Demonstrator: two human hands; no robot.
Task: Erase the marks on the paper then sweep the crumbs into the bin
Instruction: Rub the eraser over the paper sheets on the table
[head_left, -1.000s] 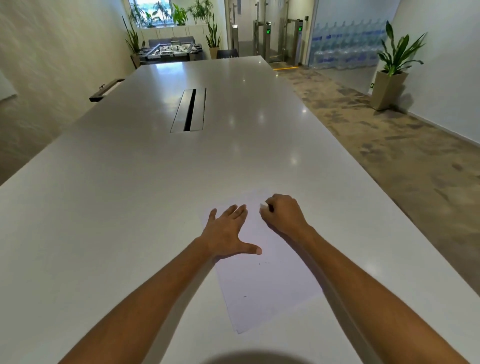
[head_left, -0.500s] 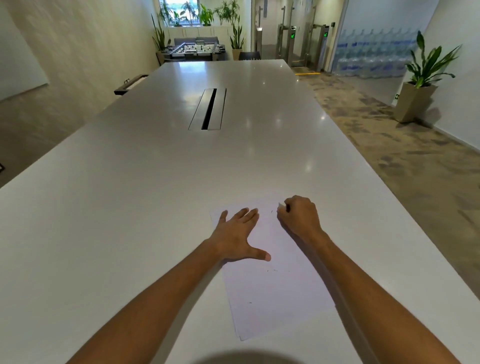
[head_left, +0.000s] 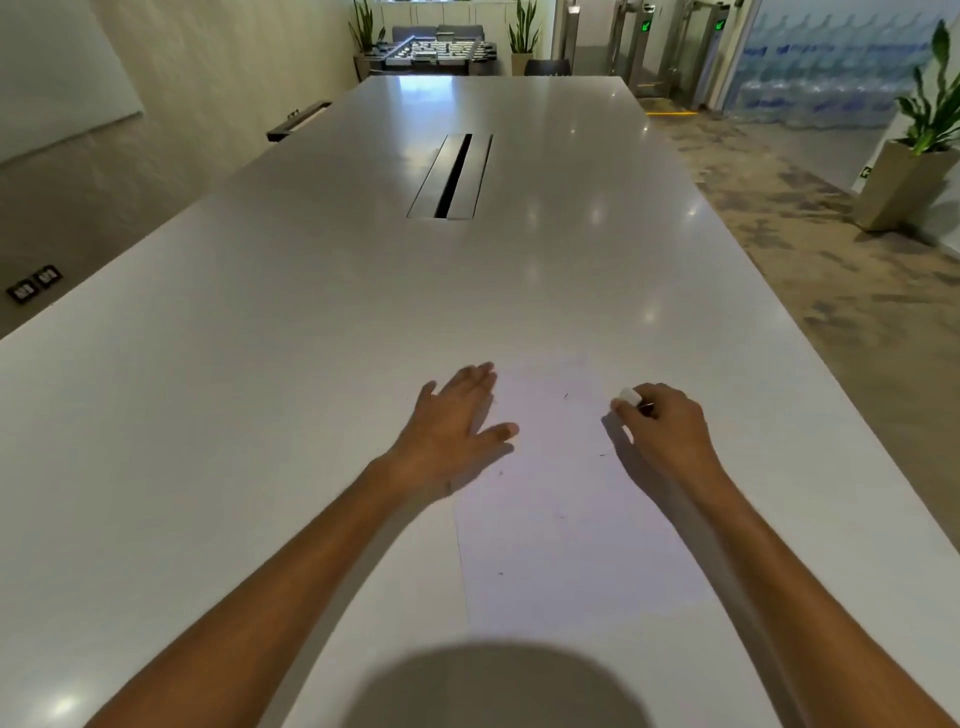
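A white sheet of paper (head_left: 566, 499) lies on the long white table (head_left: 311, 332) in front of me. Small dark crumbs and faint marks are scattered over the sheet. My left hand (head_left: 452, 421) lies flat with straight fingers on the paper's upper left edge. My right hand (head_left: 665, 426) is at the paper's upper right edge and pinches a small white eraser (head_left: 629, 396) between its fingertips. No bin is in view.
A dark cable slot (head_left: 453, 176) is set into the middle of the table. The table's right edge drops to a patterned carpet. A potted plant (head_left: 914, 156) stands by the right wall. A round grey shape (head_left: 493, 686) fills the bottom of the view.
My right hand has moved to the right, away from my left hand, and the eraser now shows at its fingertips. My left hand has shifted toward the paper's left edge.
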